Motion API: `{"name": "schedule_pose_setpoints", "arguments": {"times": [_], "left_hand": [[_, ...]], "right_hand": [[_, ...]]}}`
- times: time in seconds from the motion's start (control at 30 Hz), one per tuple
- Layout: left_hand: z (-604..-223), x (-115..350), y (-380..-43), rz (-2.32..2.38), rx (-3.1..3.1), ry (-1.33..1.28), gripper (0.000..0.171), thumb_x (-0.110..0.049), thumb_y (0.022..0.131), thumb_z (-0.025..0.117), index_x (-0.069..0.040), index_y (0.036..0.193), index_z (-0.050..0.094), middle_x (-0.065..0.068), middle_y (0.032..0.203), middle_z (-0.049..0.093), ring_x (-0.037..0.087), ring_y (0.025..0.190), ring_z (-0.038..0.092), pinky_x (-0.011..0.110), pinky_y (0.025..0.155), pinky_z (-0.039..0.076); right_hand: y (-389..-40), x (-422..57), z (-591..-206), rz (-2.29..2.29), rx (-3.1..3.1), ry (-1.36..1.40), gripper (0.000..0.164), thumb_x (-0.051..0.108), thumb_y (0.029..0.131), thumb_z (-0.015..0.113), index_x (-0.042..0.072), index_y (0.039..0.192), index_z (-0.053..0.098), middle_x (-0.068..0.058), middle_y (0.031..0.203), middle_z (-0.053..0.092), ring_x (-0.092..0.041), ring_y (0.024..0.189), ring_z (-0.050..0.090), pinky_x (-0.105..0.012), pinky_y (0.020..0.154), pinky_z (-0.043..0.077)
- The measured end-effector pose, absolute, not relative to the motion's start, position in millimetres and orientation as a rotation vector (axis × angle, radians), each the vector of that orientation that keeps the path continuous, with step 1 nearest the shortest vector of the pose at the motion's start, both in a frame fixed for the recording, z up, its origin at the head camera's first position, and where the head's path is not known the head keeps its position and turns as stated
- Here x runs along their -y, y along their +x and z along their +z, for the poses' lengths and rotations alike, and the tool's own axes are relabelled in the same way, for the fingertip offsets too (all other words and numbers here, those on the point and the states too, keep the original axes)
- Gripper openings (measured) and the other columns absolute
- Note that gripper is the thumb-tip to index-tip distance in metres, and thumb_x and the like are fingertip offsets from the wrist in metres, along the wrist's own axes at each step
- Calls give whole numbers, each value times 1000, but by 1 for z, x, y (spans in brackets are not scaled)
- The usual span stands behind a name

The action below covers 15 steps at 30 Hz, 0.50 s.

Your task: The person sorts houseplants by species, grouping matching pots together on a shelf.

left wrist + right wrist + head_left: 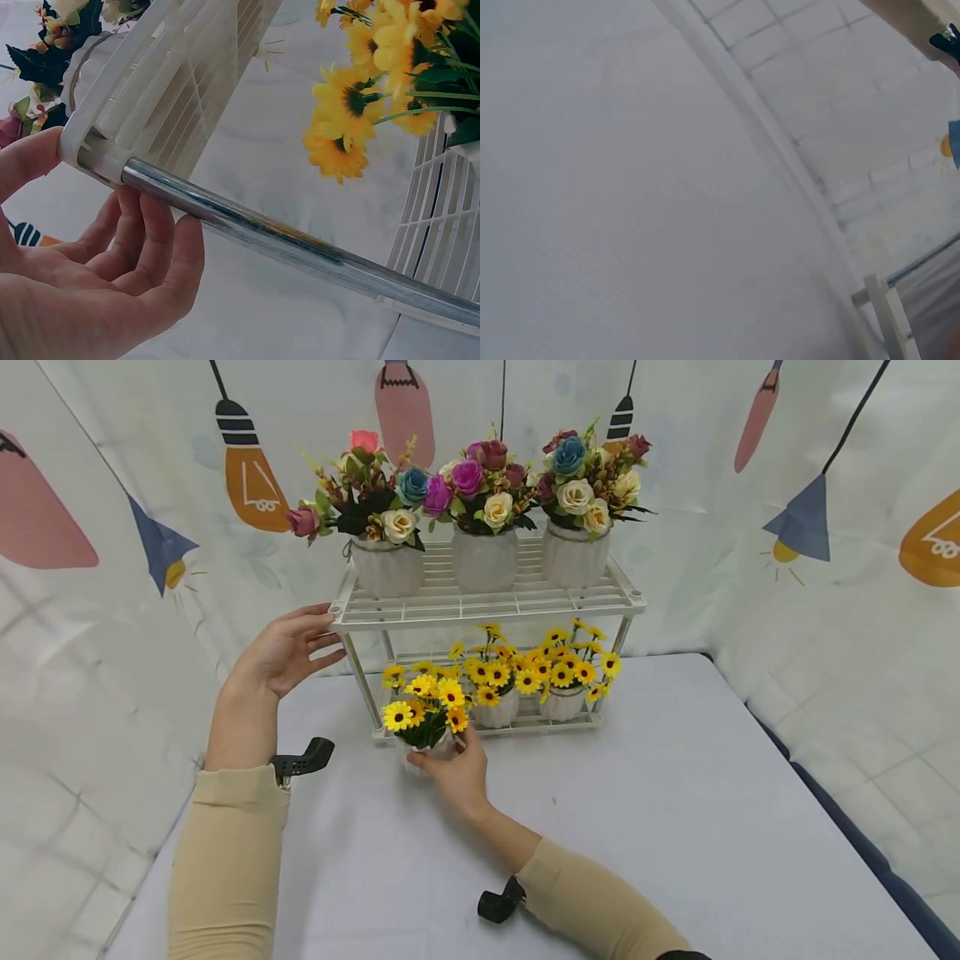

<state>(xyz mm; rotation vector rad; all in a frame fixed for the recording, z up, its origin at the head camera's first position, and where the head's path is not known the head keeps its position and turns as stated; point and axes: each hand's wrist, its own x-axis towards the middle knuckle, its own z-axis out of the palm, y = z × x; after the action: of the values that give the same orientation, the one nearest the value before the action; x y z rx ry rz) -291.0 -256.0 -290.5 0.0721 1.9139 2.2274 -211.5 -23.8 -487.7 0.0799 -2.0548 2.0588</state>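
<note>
In the head view my right hand [462, 777] grips a small white pot [438, 747] of yellow artificial daisies [425, 703], thumb on its near side. That pot is in front of the lower tier's left end. My left hand [288, 647] holds the upper left corner of a white two-tier shelf rack [487, 610]. Close up in the left wrist view, the left thumb [34, 161] touches the shelf corner and the fingers meet the metal leg [262, 232] below it. Yellow daisy pots [497, 706] stand on the lower tier. The right wrist view hardly shows the right hand.
Along the upper tier stand three white pots [485, 560] of mixed artificial roses. The rack is at the back of a table with a white cloth [622, 827]. Curtains printed with lamps [802, 522] hang behind and beside it.
</note>
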Motion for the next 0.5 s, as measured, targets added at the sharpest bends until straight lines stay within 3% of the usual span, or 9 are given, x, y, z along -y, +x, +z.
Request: {"name": "schedule_pose_setpoints", "arguments": {"times": [0.23, 0.5], "left_hand": [[-291, 254, -292, 2206, -1948, 67, 66, -27, 103, 65, -9, 157, 30, -2, 126, 58, 17, 118, 55, 44, 113, 36], [-291, 255, -291, 2208, -1942, 88, 66, -27, 103, 65, -8, 156, 30, -1, 127, 56, 18, 119, 54, 40, 108, 41]], "right_hand": [[-233, 28, -480, 2089, 2025, 39, 82, 20, 74, 96, 17, 144, 54, 0, 139, 57, -22, 131, 51, -45, 109, 42], [-258, 40, -484, 2083, 2051, 13, 74, 18, 75, 96, 10, 138, 57, -5, 135, 59, -22, 130, 53, -41, 109, 43]]}}
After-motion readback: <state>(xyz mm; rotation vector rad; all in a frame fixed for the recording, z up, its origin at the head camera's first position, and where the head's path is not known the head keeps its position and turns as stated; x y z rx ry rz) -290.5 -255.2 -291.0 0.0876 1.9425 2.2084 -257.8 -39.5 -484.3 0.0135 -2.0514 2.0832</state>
